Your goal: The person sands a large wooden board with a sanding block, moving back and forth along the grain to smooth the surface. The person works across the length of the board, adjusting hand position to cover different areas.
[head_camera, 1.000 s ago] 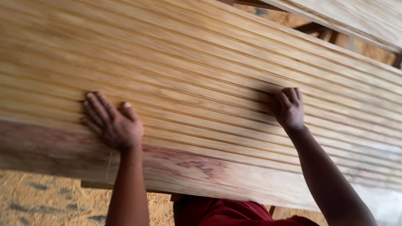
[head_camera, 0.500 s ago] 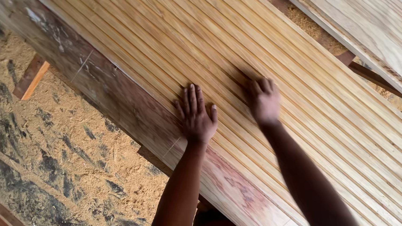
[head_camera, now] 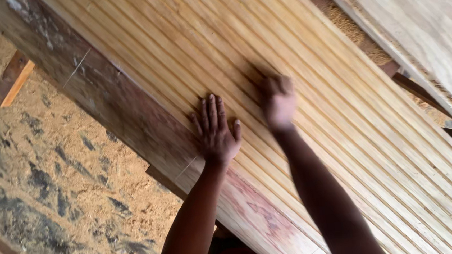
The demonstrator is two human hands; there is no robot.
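Plainly, the left hand (head_camera: 216,133) lay flat, fingers spread, on the planks (head_camera: 310,121), near their dark edge board (head_camera: 124,113). Beside it, farther in, the right hand (head_camera: 279,103) was blurred, perhaps curled; I couldn't tell. The planks ran diagonally, upper left to lower right, above sawdust (head_camera: 44,177).

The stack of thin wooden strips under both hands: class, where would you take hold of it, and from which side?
Probably grip the stack of strips across its width, not at the ends, which run out of frame. Come from the near side, where the dark outer board gives a thick edge for fingers to hook under. The left hand lies flat there; the blurred right hand is mid-stack.
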